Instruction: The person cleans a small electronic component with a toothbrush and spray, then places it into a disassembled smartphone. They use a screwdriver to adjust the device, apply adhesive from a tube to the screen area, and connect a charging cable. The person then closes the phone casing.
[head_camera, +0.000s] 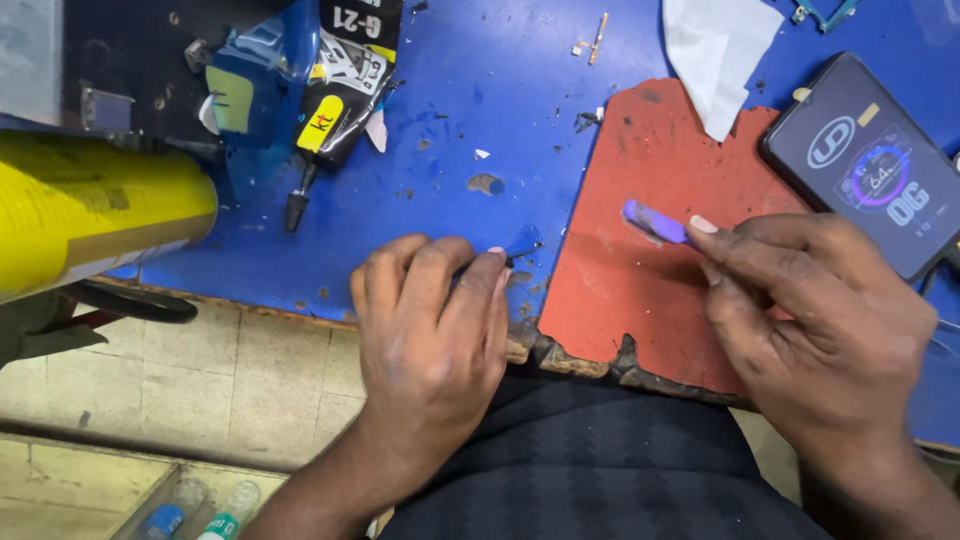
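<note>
Purple tool (655, 221) is pinched in right hand (820, 320) over red mat (640, 300); left hand (430, 330) pinches something tiny and dark on the blue surface (470, 120).

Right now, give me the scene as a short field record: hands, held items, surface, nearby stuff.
left hand: fingertips pinching a small dark part at the bench edge
right hand: holding a purple tool over the red mat
surface: blue bench, worn edge
nearby: phone with lit screen, glue tube, white tissue, yellow roll
</note>
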